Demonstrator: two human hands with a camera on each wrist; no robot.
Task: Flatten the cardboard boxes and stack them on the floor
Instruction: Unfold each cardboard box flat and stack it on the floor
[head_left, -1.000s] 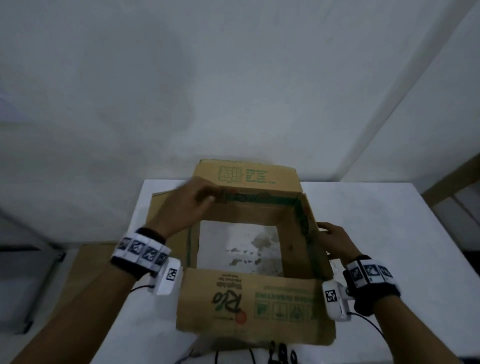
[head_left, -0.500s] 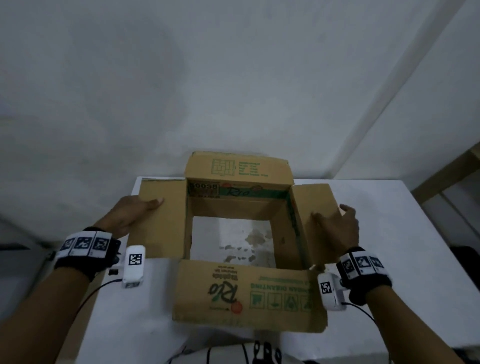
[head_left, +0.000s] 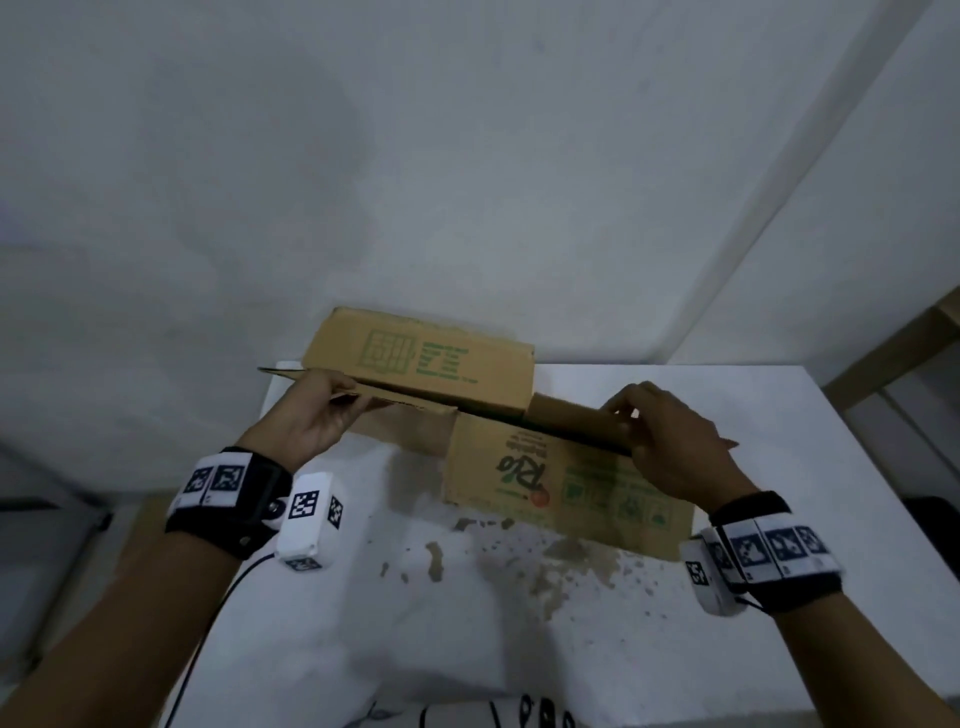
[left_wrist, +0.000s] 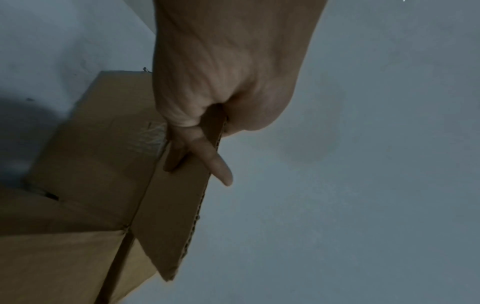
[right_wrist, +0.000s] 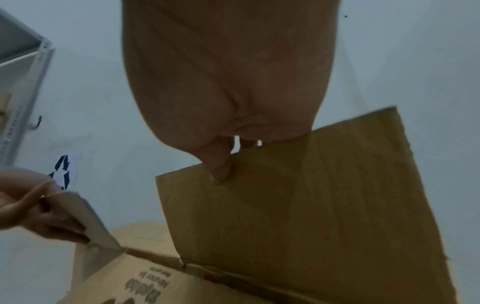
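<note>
A brown cardboard box (head_left: 519, 467) with green print and both ends open hangs lifted over the far part of the white table (head_left: 519, 623), squeezed almost flat. My left hand (head_left: 322, 415) pinches its left side flap (left_wrist: 179, 205), thumb on one face and fingers on the other. My right hand (head_left: 649, 431) grips the right side flap (right_wrist: 311, 205), fingers curled over its top edge. In the right wrist view the left hand (right_wrist: 39, 216) shows at the lower left, holding its flap. The box's far flap (head_left: 426, 358) stands up toward the wall.
The table has brown stains (head_left: 545, 566) near its middle. White walls stand close behind and to the right. A piece of cardboard (head_left: 150, 514) shows beyond the table's left edge. A wooden frame (head_left: 904, 343) stands at the right, a metal shelf post (right_wrist: 23, 92) off to the left.
The box stood open as a square on the table with my hands on its side flaps. Now both hands have lifted it and pulled it sideways, collapsing it nearly flat.
</note>
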